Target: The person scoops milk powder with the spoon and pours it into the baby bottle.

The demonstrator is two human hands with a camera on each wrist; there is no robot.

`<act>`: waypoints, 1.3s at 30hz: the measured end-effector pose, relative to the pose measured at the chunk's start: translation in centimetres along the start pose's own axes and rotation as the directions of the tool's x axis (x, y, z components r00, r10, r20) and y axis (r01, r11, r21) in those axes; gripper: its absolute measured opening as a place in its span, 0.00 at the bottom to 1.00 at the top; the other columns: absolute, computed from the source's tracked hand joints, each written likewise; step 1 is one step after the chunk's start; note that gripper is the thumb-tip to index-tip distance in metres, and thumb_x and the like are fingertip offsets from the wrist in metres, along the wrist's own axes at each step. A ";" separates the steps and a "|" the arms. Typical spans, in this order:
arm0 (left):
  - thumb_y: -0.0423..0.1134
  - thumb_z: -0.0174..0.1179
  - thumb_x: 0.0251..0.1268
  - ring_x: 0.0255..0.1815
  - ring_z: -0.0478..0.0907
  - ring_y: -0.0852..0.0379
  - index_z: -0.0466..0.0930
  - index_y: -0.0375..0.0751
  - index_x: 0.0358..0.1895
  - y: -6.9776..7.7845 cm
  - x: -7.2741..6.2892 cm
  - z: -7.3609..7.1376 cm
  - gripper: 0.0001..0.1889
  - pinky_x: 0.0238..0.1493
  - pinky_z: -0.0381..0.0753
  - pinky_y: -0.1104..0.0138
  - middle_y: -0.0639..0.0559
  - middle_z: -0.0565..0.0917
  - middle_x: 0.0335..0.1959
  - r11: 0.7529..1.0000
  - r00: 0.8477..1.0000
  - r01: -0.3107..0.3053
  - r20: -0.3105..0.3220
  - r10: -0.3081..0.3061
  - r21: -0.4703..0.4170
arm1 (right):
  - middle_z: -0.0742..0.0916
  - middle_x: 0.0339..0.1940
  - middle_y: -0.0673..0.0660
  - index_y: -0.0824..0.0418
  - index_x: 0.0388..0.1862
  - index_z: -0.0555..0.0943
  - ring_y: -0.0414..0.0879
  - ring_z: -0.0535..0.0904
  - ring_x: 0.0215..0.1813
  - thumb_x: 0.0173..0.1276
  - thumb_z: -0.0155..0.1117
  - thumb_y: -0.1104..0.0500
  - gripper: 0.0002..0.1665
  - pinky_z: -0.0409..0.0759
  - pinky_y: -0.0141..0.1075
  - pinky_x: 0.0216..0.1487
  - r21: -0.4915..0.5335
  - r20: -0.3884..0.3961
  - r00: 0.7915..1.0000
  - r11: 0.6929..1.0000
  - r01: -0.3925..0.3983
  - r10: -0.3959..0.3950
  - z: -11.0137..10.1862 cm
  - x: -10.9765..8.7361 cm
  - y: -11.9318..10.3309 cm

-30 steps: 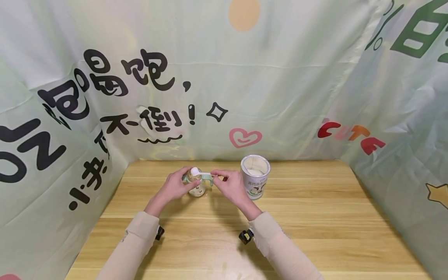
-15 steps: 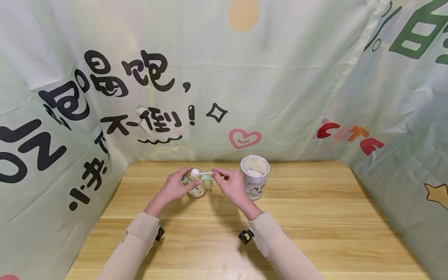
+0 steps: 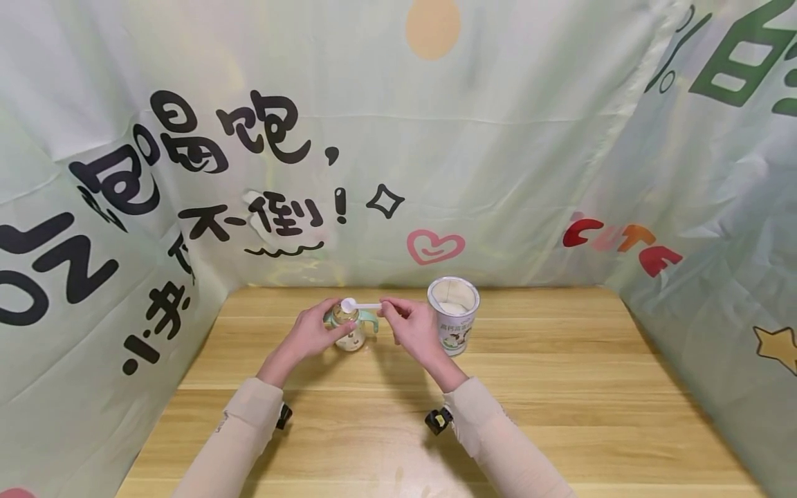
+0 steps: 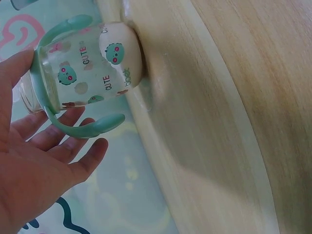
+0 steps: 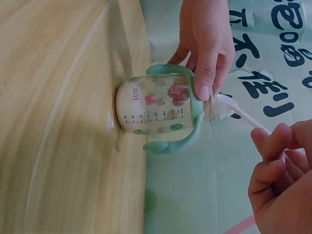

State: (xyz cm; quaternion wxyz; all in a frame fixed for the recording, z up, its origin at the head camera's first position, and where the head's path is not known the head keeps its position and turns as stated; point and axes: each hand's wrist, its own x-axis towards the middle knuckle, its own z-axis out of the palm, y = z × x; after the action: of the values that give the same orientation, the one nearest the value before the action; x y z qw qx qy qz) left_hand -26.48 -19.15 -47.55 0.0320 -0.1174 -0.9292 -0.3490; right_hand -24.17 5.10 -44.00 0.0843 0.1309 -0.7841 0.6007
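A clear baby bottle (image 3: 351, 337) with a green two-handled collar stands upright on the table, pale contents in its lower part. My left hand (image 3: 317, 328) holds it at the collar, thumb on one side and fingers round the other, as the left wrist view shows. A white measuring scoop (image 5: 247, 115) is pinched by its handle in my right hand (image 3: 411, 328). Its bowl is right at the bottle's open mouth in the right wrist view. To the right of that hand stands an open tin (image 3: 457, 332) with white powder inside.
The wooden table (image 3: 386, 429) ends at a printed fabric backdrop (image 3: 517, 180) at the back and both sides. A black wrist camera (image 3: 438, 419) is strapped below my right sleeve, and another (image 3: 284, 416) below the left.
The scoop has turned over the bottle mouth, so its bowl now shows its round opening. My right hand has shifted slightly right; left hand, bottle and tin have stayed in place.
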 end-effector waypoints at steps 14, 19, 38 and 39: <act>0.55 0.71 0.69 0.63 0.82 0.35 0.73 0.38 0.73 0.2 -0.2 -0.1 0.37 0.69 0.79 0.42 0.36 0.85 0.61 1.000 1.000 -0.001 -0.008 0.001 0.001 | 0.94 0.37 0.61 0.59 0.51 0.92 0.37 0.71 0.12 0.78 0.64 0.59 0.12 0.68 0.29 0.17 0.059 -0.057 0.998 0.998 -0.007 0.011 -2.0 0.3 -1.0; 0.56 0.70 0.69 0.64 0.81 0.35 0.72 0.38 0.74 0.1 -0.2 -0.1 0.38 0.70 0.78 0.41 0.35 0.85 0.61 1.000 1.000 -0.003 -0.009 0.003 0.003 | 0.93 0.37 0.64 0.60 0.51 0.91 0.38 0.71 0.11 0.78 0.64 0.60 0.12 0.70 0.28 0.17 0.073 -0.086 0.996 0.997 -0.002 0.008 -3.3 0.4 -1.1; 0.57 0.69 0.70 0.70 0.77 0.32 0.69 0.40 0.77 0.1 -0.2 0.0 0.40 0.75 0.72 0.39 0.33 0.82 0.66 0.999 0.999 0.032 0.035 -0.031 -0.028 | 0.94 0.38 0.57 0.60 0.52 0.91 0.44 0.75 0.16 0.78 0.66 0.51 0.16 0.77 0.30 0.21 0.014 -0.286 0.953 0.995 -0.099 0.099 -11.4 0.1 0.3; 0.58 0.69 0.70 0.70 0.77 0.32 0.69 0.40 0.77 0.1 -0.2 -0.1 0.40 0.75 0.72 0.39 0.33 0.81 0.67 0.999 0.999 0.033 0.035 -0.032 -0.029 | 0.94 0.37 0.56 0.60 0.52 0.91 0.45 0.75 0.16 0.78 0.66 0.50 0.16 0.76 0.30 0.21 0.011 -0.293 0.951 0.995 -0.103 0.102 -11.8 0.1 0.3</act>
State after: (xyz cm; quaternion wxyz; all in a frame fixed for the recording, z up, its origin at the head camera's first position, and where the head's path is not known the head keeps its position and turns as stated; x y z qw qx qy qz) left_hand -26.25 -19.16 -47.48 0.0086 -0.1089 -0.9261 -0.3610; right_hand -24.64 16.54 -41.18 0.1686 -0.0004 -0.7700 0.6154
